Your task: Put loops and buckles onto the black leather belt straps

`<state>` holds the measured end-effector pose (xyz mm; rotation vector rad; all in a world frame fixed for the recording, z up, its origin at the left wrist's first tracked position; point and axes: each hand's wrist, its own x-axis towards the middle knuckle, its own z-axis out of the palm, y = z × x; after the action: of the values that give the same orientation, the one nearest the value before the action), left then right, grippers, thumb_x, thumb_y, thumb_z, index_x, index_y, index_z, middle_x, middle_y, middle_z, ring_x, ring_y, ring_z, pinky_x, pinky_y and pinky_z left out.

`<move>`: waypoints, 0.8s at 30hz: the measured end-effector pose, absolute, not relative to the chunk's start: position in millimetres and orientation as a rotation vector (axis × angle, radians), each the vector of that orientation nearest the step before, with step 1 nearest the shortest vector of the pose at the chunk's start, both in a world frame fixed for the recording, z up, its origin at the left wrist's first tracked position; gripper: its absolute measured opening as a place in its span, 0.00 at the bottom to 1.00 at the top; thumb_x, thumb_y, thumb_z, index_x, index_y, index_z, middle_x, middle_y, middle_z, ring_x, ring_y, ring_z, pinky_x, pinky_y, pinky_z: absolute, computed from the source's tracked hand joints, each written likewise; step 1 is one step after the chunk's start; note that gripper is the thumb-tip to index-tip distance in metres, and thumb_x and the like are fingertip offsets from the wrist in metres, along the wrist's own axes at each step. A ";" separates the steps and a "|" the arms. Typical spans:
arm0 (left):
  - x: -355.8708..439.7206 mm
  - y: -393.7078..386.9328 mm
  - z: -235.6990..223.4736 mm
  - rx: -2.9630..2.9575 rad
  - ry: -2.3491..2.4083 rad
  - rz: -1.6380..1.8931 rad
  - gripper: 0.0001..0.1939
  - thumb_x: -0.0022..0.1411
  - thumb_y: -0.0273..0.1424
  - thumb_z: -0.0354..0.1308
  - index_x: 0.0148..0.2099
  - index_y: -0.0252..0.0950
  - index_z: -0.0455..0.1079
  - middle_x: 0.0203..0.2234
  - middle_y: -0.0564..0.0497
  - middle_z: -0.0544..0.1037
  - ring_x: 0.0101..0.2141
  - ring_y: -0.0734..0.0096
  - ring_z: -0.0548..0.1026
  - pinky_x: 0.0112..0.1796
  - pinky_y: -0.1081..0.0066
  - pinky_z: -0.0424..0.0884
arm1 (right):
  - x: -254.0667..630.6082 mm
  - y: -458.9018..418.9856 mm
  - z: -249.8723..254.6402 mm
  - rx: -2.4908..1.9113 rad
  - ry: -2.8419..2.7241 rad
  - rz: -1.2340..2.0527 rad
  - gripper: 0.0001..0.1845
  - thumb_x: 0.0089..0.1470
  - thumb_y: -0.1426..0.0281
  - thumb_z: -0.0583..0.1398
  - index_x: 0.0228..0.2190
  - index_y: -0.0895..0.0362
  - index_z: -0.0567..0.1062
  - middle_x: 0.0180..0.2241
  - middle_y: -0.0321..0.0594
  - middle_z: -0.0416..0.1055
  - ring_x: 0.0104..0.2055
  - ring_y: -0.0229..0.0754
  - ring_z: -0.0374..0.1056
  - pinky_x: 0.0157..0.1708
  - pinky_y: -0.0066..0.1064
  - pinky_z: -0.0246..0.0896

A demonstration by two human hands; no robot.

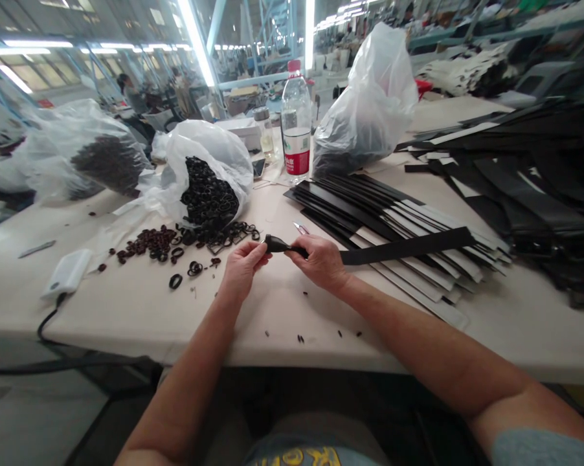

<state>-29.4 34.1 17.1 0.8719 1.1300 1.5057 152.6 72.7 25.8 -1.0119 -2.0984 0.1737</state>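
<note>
Over the desk (127, 317), L grip (244, 261) & R grip (321, 260) both pinched one blk strap (408, 248), prob. mid-work, w/ other strips (370, 223) & loops (208, 194) left untouched.

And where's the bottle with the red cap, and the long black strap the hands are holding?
Bottle (296, 118), head view, on its clear plastic side.
Black strap (408, 248), head view, on its flat, loose length.

Room over table's (131, 307) near side; strip stack (393, 215) blocks right; ring-filled bag (239, 162), bottle (296, 126) stand ahead.
</note>
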 end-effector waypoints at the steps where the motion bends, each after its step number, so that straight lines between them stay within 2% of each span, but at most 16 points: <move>1: -28.7 34.9 17.6 0.845 1.113 1.508 0.22 0.39 0.42 0.75 0.30 0.34 0.70 0.23 0.55 0.75 0.25 0.78 0.75 0.28 0.78 0.69 | 152.2 71.8 25.4 -1.007 -2.106 0.185 0.09 0.57 0.64 0.62 0.28 0.55 0.76 0.29 0.38 0.75 0.33 0.40 0.69 0.35 0.30 0.57; 5: -31.0 36.9 19.1 0.784 1.005 1.425 0.25 0.40 0.37 0.76 0.41 0.37 0.74 0.28 0.55 0.78 0.23 0.81 0.74 0.27 0.80 0.70 | 152.7 69.6 27.5 -0.929 -2.144 0.232 0.10 0.58 0.64 0.61 0.28 0.56 0.76 0.28 0.38 0.75 0.32 0.39 0.69 0.35 0.30 0.57; 7: -33.4 36.0 19.4 0.751 0.925 1.359 0.26 0.40 0.37 0.76 0.44 0.38 0.75 0.30 0.55 0.79 0.23 0.84 0.73 0.28 0.81 0.71 | 153.7 68.8 30.1 -0.850 -2.171 0.252 0.10 0.58 0.64 0.61 0.28 0.56 0.76 0.27 0.37 0.75 0.31 0.39 0.68 0.35 0.30 0.56; 11: -31.8 34.0 17.3 0.752 0.923 1.324 0.23 0.40 0.38 0.75 0.40 0.36 0.77 0.30 0.53 0.80 0.23 0.82 0.72 0.28 0.79 0.71 | 155.3 68.6 32.2 -0.830 -2.182 0.250 0.10 0.58 0.64 0.62 0.28 0.56 0.76 0.28 0.37 0.75 0.32 0.39 0.69 0.36 0.29 0.56; 16: -18.6 32.5 13.3 1.021 1.092 1.392 0.18 0.42 0.36 0.74 0.34 0.33 0.76 0.24 0.53 0.78 0.25 0.78 0.73 0.30 0.75 0.69 | 154.6 70.4 29.5 -1.007 -2.143 0.177 0.10 0.57 0.64 0.61 0.28 0.56 0.76 0.29 0.39 0.75 0.32 0.40 0.69 0.34 0.31 0.56; 20: -16.8 32.1 15.9 0.956 1.121 1.470 0.20 0.43 0.41 0.72 0.36 0.34 0.75 0.27 0.52 0.78 0.26 0.77 0.74 0.31 0.74 0.69 | 153.7 71.3 28.7 -0.975 -2.180 0.091 0.11 0.58 0.63 0.60 0.28 0.56 0.76 0.28 0.40 0.76 0.32 0.42 0.69 0.35 0.32 0.57; 24: -21.1 33.2 17.2 0.977 1.164 1.481 0.18 0.43 0.39 0.71 0.32 0.34 0.73 0.24 0.54 0.77 0.24 0.78 0.73 0.30 0.75 0.68 | 155.2 73.1 28.4 -0.942 -2.224 0.135 0.09 0.58 0.64 0.61 0.32 0.56 0.77 0.32 0.41 0.77 0.36 0.44 0.72 0.40 0.33 0.60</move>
<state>-21.1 33.2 17.2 0.9773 1.1643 1.4807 155.2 73.1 28.4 -0.9423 -2.2239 0.1353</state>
